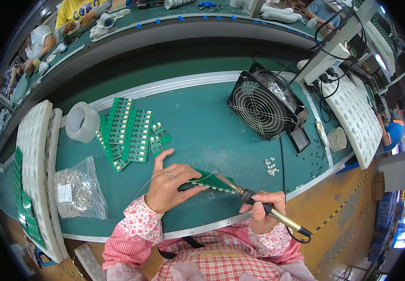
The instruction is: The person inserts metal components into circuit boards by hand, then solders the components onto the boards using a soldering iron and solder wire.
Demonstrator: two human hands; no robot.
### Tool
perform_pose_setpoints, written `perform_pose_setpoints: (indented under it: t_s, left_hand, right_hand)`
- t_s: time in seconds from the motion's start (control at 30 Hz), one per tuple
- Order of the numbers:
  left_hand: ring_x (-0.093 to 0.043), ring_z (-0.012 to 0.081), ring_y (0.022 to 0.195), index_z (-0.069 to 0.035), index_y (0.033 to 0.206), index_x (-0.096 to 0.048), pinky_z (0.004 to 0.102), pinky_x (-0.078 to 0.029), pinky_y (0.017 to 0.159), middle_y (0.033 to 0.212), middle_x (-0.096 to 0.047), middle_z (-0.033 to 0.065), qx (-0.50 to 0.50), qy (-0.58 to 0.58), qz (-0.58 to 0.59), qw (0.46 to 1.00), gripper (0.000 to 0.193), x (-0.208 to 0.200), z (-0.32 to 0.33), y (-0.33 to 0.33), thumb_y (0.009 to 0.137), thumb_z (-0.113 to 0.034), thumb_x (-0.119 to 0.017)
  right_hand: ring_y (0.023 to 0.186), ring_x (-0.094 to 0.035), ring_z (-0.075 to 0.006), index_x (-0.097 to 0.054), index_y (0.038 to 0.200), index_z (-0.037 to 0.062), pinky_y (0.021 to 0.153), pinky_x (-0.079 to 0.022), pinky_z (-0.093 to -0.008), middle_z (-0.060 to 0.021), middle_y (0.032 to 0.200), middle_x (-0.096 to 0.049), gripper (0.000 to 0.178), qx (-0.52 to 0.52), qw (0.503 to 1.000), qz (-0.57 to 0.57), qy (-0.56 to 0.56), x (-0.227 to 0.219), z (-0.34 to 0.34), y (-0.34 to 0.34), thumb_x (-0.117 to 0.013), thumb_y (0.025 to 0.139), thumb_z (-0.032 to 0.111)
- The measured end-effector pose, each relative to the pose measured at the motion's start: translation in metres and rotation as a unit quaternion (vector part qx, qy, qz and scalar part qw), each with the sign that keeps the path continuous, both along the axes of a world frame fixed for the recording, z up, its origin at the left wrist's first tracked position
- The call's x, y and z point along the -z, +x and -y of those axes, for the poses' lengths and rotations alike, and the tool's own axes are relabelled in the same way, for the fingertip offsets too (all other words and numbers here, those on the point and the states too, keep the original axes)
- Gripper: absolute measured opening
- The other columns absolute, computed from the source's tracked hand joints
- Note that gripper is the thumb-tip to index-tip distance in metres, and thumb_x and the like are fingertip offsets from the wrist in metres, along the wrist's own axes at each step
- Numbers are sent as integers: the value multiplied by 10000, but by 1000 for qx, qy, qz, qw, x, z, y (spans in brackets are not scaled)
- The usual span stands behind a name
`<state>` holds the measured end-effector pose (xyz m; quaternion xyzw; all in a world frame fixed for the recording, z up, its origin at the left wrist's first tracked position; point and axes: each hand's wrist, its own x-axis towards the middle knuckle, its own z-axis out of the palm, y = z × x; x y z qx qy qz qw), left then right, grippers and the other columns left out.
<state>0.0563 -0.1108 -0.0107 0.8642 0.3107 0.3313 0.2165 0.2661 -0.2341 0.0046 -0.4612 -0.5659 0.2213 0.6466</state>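
The left hand (pixel 172 182) is pinching the strip (pixel 216 181), a green circuit board, between its thumb and bent fingers at the strip's left end, while one finger is sticking up clear of it. A thin wire (pixel 153 177) is passing through the same hand and running on toward the strip's upper edge. The right hand (pixel 261 218) is closing its thumb and fingers around the iron (pixel 277 214), whose tip is pointing up and left at the strip; whether tip and strip are touching I cannot tell. The strip is sitting over the near part of the bench (pixel 202 126), and whether it is resting there is hidden. Beyond the strip and to its left, the boards (pixel 137 136) are lying in an overlapping pile, and farther left the tape (pixel 91 125) is standing by the pile. Well left of the strip, the bag (pixel 78 192) is holding many small pieces, with foam trays (pixel 34 136) standing past it. To the right of the strip, small pale parts (pixel 271 167) are lying loose. Beyond the strip and to its right, the fan (pixel 261 105) is turning its round grille toward it.
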Motion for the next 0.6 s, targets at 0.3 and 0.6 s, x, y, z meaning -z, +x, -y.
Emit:
perform_pose_setpoints:
  t_s: [0.3, 0.6]
  left_hand:
    - [-660, 123, 825, -136, 862, -715, 492, -320, 1067, 827, -689, -24, -2, 18, -8, 1000, 237, 3, 2, -2, 693, -235, -848]
    - [-653, 120, 850, -138, 884, -719, 492, -323, 1065, 835, -676, -34, 4, 22, -10, 1000, 251, 5, 2, -3, 692, -240, -844]
  right_hand:
    - [496, -573, -126, -475, 933, 7, 463, -468, -250, -85, 721, -583, 177, 41, 956, -197, -215, -17, -4, -3, -603, 952, 128]
    - [502, -575, -119, -471, 936, 9, 473, -472, -240, -86, 715, -591, 165, 33, 953, -186, -237, -19, -12, 0, -594, 959, 116]
